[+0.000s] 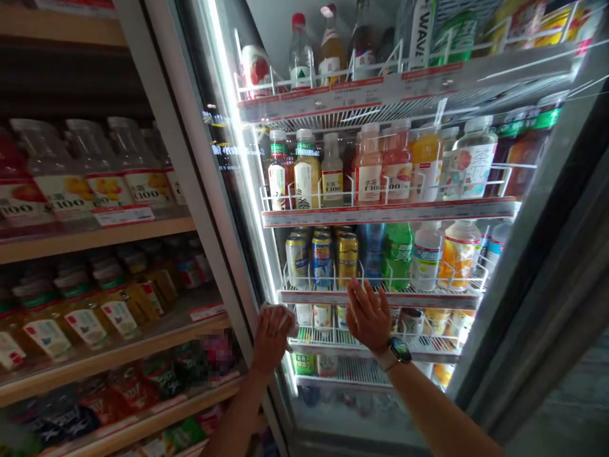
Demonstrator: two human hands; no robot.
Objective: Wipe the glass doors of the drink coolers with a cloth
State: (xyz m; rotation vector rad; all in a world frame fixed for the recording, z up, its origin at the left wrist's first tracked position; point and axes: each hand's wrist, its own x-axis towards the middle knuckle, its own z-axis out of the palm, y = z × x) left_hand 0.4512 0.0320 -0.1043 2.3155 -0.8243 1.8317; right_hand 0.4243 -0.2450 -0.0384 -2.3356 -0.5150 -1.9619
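Observation:
My left hand [270, 339] is closed round a crumpled whitish cloth [288, 318]. It rests at the left edge of the drinks fridge, beside the bright vertical light strip [247, 190]. My right hand [370, 317] is raised with its fingers stretched out and holds nothing. It is in front of the fridge's lower wire shelves, just below a gold can [347, 254]; whether the palm touches glass I cannot tell. A dark watch [399, 350] sits on the right wrist. Faint reflected lettering shows at the fridge's left side.
Bottles such as a green bottle [398, 251] and an orange-filled bottle [459, 251] stand on the wire shelves [387, 212]. To the left, a wooden shelf unit [95, 238] holds juice bottles [66, 165] and snack bags [133, 387]. A dark door frame [518, 254] runs down the right.

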